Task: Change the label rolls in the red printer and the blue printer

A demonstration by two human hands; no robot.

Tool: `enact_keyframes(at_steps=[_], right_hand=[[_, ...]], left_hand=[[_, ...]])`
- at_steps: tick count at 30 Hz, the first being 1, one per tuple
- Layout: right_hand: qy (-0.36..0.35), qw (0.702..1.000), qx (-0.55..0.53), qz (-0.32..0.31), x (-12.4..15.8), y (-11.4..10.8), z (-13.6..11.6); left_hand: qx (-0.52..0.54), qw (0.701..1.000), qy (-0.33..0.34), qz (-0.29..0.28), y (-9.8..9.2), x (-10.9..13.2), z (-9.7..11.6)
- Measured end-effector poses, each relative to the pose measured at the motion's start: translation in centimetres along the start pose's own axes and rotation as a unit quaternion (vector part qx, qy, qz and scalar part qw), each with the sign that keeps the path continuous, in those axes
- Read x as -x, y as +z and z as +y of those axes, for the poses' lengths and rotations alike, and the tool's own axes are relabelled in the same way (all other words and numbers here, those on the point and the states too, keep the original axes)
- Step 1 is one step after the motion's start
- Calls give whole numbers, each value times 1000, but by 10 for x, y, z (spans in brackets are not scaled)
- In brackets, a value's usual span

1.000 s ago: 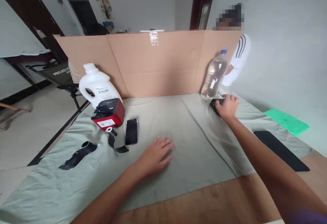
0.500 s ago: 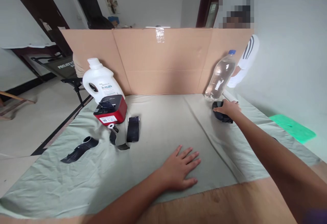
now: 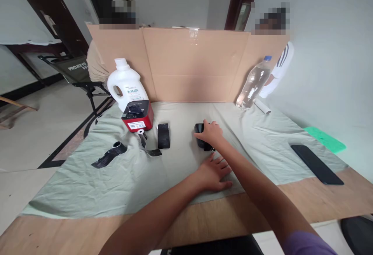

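Observation:
My right hand is closed over a dark, rounded black object at the middle of the cloth; a short black strip shows at its near end. The fingers cover part of it, and its exact kind is unclear. Just in front, my left hand lies flat on the grey-green cloth, fingers spread, holding nothing. To the left are a flat black strip, a curled black strip and a black strip unrolled from a small core.
A red and black box-shaped device stands before a white jug. Along the back runs a cardboard screen, people behind it. At right are a water bottle, a white tube, a phone and a green mat.
My right hand has brought the black object leftward from near the bottle to the cloth's middle. My left hand stays flat. The view has shifted, bringing the phone into sight.

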State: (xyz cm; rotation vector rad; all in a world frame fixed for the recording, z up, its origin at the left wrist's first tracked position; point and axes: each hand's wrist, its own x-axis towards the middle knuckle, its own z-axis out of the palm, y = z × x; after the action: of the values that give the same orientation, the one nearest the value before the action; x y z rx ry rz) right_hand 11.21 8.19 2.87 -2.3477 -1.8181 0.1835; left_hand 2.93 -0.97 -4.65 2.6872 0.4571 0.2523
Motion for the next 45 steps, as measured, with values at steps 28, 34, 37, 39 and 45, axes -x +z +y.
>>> enact_keyframes(at_steps=[28,34,37,39,45], right_hand=[[-112,821,-556,70,-41,69,80],[-86,839,-526,110,-39,76,75],[-76,848,-510,124,-39,77,73],[-79,851,-504,125,-39,77,73],[-72,847,-512,127,-42,80,74]], left_hand=[[10,888,-415,198,-47,15,-86],[-95,886,-441,107,-53,10,-77],[-116,887,-441,79,-55,10,-77],[-122,888,-439,70,-55,10,-78],[-113,886,-443,77,-52,9,-76]])
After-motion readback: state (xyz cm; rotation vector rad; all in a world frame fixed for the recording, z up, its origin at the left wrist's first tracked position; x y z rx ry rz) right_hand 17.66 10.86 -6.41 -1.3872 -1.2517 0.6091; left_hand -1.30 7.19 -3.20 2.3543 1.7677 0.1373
